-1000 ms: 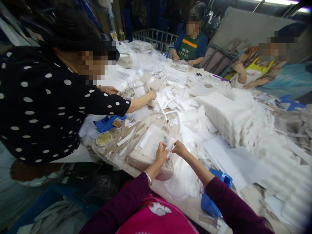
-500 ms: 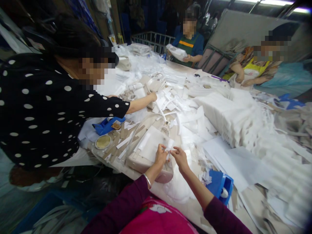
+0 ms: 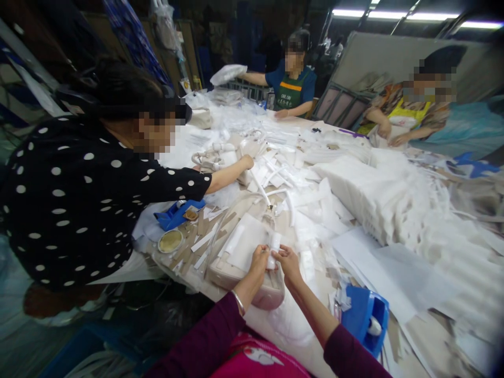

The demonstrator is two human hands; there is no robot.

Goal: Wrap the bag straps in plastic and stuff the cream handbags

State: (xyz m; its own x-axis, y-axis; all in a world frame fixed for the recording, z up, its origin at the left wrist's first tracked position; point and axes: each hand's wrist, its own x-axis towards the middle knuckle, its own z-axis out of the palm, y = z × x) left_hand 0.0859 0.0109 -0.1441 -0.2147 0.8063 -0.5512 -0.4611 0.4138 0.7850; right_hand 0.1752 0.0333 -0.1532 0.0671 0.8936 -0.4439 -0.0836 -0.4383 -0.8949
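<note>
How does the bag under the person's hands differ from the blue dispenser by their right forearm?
The bag is pale beige, the dispenser bright blue. The bag looks larger than the dispenser. The left hand and right hand hold a white piece over the bag, while neither touches the dispenser. Both things rest on the table.

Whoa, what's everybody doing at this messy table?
The person's left hand and right hand pinch a white wrapping at a pale bag lying on the table. A blue tape dispenser sits to the right. A co-worker in a dotted shirt reaches across; another in a green apron holds out a plastic-wrapped package.
</note>
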